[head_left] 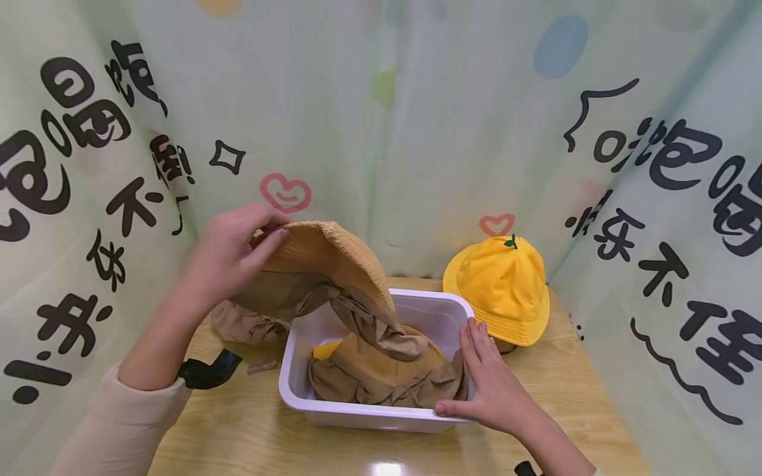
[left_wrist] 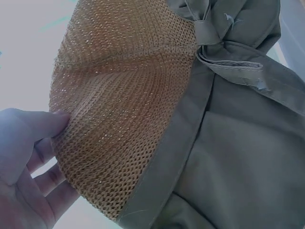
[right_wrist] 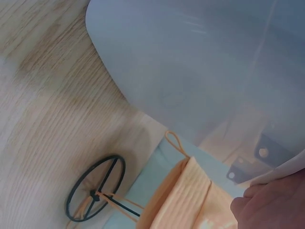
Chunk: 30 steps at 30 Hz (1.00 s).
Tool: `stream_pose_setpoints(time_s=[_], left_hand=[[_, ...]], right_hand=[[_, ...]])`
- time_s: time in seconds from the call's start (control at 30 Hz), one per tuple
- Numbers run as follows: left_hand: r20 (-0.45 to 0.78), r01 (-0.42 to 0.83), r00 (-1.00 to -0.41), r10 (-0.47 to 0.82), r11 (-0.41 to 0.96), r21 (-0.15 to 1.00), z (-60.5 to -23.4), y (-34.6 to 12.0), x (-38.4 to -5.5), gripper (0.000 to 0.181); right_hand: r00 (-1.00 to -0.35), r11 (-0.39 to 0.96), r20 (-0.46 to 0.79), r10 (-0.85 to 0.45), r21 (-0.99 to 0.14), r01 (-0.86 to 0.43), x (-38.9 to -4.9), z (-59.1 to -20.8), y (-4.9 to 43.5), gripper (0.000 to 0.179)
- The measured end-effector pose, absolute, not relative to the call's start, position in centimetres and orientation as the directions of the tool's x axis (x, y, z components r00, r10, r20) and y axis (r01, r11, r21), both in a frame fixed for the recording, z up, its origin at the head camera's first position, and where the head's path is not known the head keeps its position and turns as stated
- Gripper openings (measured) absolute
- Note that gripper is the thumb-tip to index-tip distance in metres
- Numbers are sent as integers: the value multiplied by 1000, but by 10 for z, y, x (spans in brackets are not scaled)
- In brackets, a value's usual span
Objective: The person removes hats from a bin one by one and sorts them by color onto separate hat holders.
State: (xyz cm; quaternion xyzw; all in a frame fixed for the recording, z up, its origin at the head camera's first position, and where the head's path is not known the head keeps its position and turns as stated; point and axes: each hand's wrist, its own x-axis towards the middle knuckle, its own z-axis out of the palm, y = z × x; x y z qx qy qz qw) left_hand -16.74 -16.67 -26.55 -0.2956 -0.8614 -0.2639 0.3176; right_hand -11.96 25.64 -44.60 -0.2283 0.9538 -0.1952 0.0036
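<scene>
My left hand [head_left: 235,254] pinches the brim of a sun hat [head_left: 351,258] and holds it raised over the left part of a white plastic bin [head_left: 381,418]. The left wrist view shows the hat's tan woven brim [left_wrist: 119,109], grey-brown fabric and a tied bow [left_wrist: 209,36]. A similar sun hat [head_left: 381,370] lies in the bin, with a yellow piece [head_left: 325,350] showing beside it. At the bin's front right corner, my right hand [head_left: 497,390] grips the rim, thumb on the front edge and fingers over the right side.
Behind the bin on the right, a yellow bucket hat [head_left: 500,287] with a green sprout sits on a stand whose dark ring base [right_wrist: 95,188] shows from the right wrist. A pinkish-brown fabric item [head_left: 244,324] is behind my left arm. Printed curtains [head_left: 333,132] enclose the wooden table [head_left: 226,423].
</scene>
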Motion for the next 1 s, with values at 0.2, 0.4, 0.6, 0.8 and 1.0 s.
stream_pose_setpoints(time_s=[0.2, 0.4, 0.6, 0.8, 1.0], left_hand=[[741, 655, -610, 279, 704, 274, -263, -178, -163, 9], [745, 633, -616, 254, 723, 277, -264, -183, -162, 8], [736, 635, -622, 268, 722, 274, -270, -183, -163, 8], [720, 642, -632, 286, 715, 279, -274, -181, -164, 8], [713, 656, -634, 300, 697, 290, -276, -177, -166, 8]], right_hand=[[-878, 797, 79, -472, -386, -464, -119, -444, 259, 130], [-825, 753, -17, -565, -420, -506, -126, -414, 265, 111], [-771, 639, 30, -636, -540, -548, -147, -372, 242, 87], [-733, 446, 252, -632, -655, -610, -172, -347, 199, 59], [-734, 290, 342, -587, -758, -585, -192, -339, 162, 47]])
